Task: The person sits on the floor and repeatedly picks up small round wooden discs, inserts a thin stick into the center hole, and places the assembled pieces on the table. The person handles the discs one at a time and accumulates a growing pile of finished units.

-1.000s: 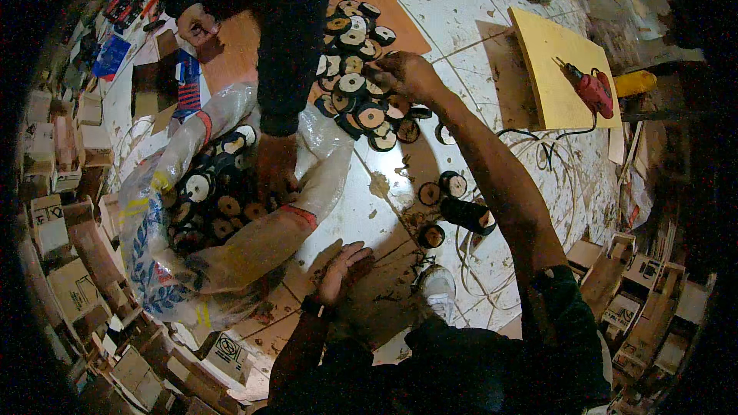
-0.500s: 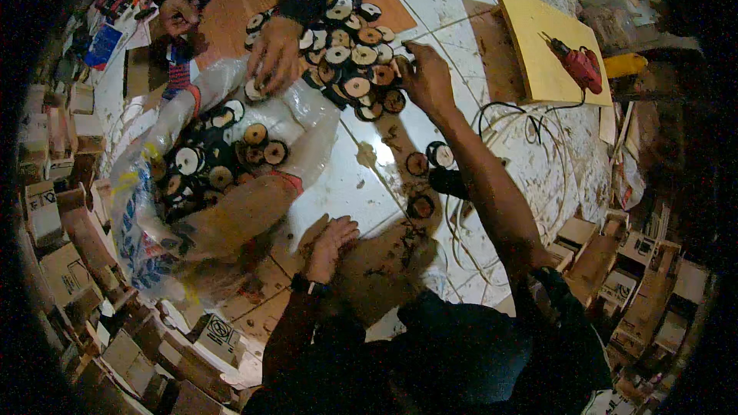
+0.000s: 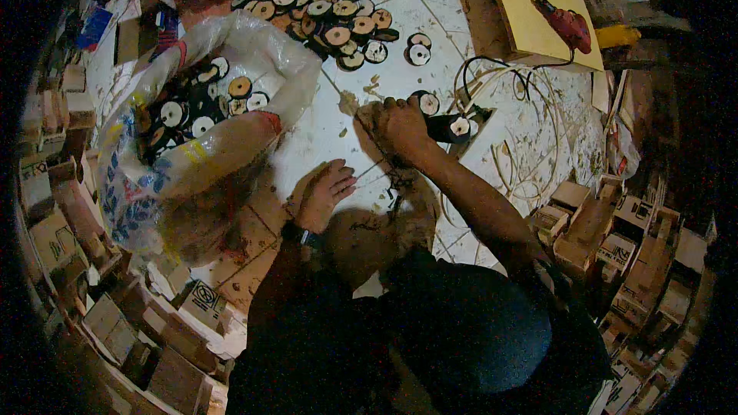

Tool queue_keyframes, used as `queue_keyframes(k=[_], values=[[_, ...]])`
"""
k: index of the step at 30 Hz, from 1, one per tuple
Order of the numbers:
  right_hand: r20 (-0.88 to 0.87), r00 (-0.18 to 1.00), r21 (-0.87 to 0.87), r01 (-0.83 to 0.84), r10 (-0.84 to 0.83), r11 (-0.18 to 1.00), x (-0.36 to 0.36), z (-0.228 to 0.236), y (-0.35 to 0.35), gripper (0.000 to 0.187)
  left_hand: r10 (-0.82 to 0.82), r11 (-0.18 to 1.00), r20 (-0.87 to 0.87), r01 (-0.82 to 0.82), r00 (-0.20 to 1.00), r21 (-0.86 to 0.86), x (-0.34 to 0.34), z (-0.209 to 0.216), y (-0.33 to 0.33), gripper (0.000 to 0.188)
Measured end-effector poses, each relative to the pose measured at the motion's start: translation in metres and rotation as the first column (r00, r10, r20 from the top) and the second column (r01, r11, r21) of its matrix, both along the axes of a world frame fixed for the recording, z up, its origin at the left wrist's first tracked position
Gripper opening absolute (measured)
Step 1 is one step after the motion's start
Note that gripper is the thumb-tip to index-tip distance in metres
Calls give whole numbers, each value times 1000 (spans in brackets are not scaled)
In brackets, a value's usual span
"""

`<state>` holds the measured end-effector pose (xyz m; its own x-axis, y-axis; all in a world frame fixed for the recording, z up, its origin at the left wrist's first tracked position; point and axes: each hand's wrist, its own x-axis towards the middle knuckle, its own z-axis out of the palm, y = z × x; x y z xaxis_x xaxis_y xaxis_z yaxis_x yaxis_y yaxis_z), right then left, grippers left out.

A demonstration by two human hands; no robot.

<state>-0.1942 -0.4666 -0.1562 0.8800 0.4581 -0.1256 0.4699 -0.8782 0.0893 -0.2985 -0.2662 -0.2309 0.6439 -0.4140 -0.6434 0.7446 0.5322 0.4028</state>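
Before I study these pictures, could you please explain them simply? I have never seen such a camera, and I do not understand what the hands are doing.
There is no machine here, only a person's two bare hands. A wide fisheye camera on the person's head looks down, so straight edges bend near the rim.

The left hand is open and seems empty. The right hand is curled beside a dark cylinder; whether it grips anything, I cannot tell.

Farther away is a pile of dark-rimmed discs. An open plastic bag on the left contains more. To the right, a red power tool lies on a yellow board. The floor is pale tile.
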Motion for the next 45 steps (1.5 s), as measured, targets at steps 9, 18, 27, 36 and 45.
queue_keyframes(k=[9,18,27,36,45], values=[[-409,912,307,166,-28,937,-100,-7,-14,37,-71,922,-51,46,996,-384,-10,9,6,54],[-239,961,18,150,-141,989,-144,-39,-23,36,93,939,-155,-138,984,-314,-10,29,7,48],[-310,939,34,166,-148,985,-143,-36,-25,37,-32,980,150,1,988,198,-12,28,3,45],[-330,925,84,226,-187,971,-149,-60,-34,37,-444,543,589,-319,675,776,-12,37,-9,73],[-490,836,463,490,-247,739,-131,-12,-20,27,-492,541,589,-305,641,784,-14,37,-11,66]])
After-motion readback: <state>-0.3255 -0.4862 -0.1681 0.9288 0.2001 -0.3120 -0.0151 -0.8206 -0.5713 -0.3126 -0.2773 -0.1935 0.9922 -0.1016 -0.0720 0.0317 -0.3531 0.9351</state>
